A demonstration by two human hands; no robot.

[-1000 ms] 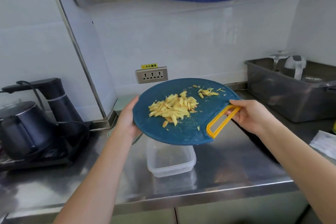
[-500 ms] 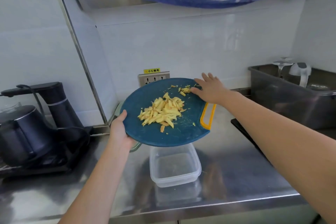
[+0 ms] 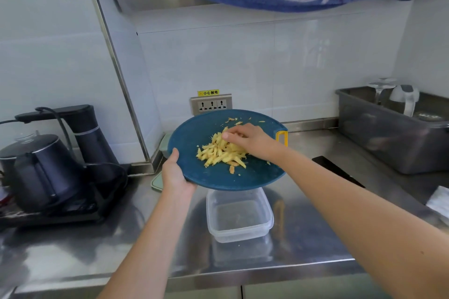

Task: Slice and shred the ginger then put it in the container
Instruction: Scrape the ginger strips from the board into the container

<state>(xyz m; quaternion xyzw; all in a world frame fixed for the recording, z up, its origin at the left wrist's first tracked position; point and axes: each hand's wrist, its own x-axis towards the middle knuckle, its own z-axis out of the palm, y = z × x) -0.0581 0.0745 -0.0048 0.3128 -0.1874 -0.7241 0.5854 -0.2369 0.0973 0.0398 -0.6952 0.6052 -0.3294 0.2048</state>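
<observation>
Since half a second ago, the right hand [image 3: 247,139] has been brought from the far edge of the cutting board [image 3: 192,138] onto the heap of shredded ginger [image 3: 218,153] at the centre of the frame. The yellow handle [image 3: 283,137], gripped a second ago, has been let go and is seen bare at the board's right edge.

The fingers of the right hand are bent down over the heap and touch it. Whether any shreds are pinched beneath them cannot be told. The board is gripped at its left rim by the left hand [image 3: 176,172], the thumb laid on top and the fingers curled beneath. It is held tilted above the steel counter [image 3: 303,238].

The ginger is all on the board: the main heap under the right hand, and a few loose scraps [image 3: 234,120] nearer the board's upper edge. The clear container [image 3: 239,216] stands below the centre of the frame, its far end covered by the board's lower edge. No ginger is seen in it.

Cutting is judged to be done, and the transfer is being begun. A rake of the heap down the tilted board is called for. Shreds could be spilled on the counter where the board's edge overhangs the container's sides.
</observation>
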